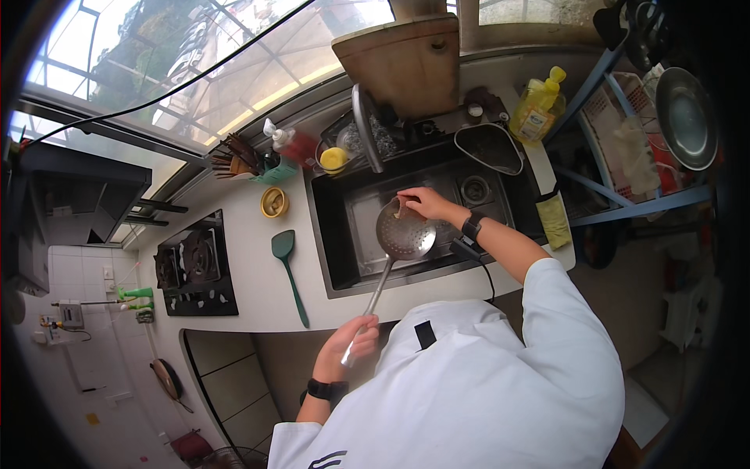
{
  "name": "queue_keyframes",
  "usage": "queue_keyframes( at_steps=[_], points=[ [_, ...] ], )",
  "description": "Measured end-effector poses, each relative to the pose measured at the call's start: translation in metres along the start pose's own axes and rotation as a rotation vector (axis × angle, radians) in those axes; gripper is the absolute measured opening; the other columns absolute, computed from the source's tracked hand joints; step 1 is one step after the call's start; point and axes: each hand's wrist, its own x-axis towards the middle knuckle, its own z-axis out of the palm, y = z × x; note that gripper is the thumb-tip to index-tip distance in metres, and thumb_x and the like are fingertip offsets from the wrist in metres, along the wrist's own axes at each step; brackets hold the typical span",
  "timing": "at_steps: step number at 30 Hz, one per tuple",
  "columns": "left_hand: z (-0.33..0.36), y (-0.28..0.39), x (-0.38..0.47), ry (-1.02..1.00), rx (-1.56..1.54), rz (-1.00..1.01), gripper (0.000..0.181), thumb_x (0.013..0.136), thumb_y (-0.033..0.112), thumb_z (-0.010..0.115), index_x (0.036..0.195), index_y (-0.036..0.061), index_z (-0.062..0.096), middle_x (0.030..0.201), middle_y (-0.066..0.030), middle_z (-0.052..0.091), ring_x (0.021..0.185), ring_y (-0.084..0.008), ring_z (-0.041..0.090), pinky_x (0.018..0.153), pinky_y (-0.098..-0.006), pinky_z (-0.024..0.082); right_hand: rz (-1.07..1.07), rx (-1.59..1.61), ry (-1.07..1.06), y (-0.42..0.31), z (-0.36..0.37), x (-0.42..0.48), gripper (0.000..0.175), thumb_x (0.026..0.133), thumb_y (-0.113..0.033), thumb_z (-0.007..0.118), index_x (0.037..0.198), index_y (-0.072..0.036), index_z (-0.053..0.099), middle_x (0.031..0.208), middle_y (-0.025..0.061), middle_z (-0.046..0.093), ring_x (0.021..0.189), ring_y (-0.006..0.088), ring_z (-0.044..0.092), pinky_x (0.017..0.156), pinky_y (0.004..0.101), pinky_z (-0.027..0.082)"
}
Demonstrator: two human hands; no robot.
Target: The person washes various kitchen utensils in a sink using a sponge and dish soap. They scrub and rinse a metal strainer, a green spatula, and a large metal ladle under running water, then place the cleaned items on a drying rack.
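Observation:
My left hand (354,340) is closed around the handle of a metal skimmer ladle (415,240), near the handle's end. The perforated bowl of the skimmer is over the stainless steel sink (363,234). At the upper rim of the bowl, my right hand (426,203) pinches a brownish scrubbing cloth or pad (404,210) against the metal; its exact kind cannot be told. A curved metal faucet (366,126) stands behind the sink. On the counter left of the sink lies a green spatula (285,258), with a small yellow bowl (274,202) beyond it.
A black gas stove (199,264) is at the left. Behind the sink lean wooden cutting boards (404,64). A yellow dish soap bottle (536,111), a triangular strainer basket (489,148) and a yellow-green cloth (552,220) are at the right, beside a blue rack (644,202).

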Motion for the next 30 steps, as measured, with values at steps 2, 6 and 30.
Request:
queue_keyframes(
  at_steps=[2,6,30],
  points=[
    [-0.002,-0.002,0.002,0.071,0.074,-0.016,0.019,0.101,0.017,0.043,0.086,0.0073,0.046,0.054,0.0046,0.034,0.04,-0.0063,0.031,0.038,-0.0214,0.027,0.034,0.032,0.079,0.001,-0.006,0.001,0.026,0.076,-0.013,0.075,0.101,-0.006,0.073,0.099,0.0123,0.072,0.091,0.0263,0.069,0.078,0.0332,0.054],
    [0.006,-0.007,0.007,0.079,0.045,-0.021,0.02,0.101,0.017,0.045,0.084,0.0081,0.047,0.054,0.0051,0.034,0.04,-0.0059,0.03,0.038,-0.021,0.027,0.07,-0.071,0.02,-0.034,-0.018,0.004,0.023,0.074,-0.013,0.079,0.095,-0.004,0.074,0.088,0.0085,0.074,0.081,0.0192,0.071,0.075,0.0302,0.054],
    [-0.005,0.013,0.003,0.038,0.254,-0.041,0.028,0.103,0.022,0.041,0.078,0.0109,0.043,0.05,0.0053,0.033,0.036,-0.0075,0.033,0.034,-0.0234,0.027,0.162,0.125,0.013,-0.016,-0.043,-0.011,0.019,0.073,-0.01,0.082,0.089,-0.003,0.076,0.08,0.0062,0.073,0.073,0.0102,0.067,0.069,0.0252,0.053]
  ],
)
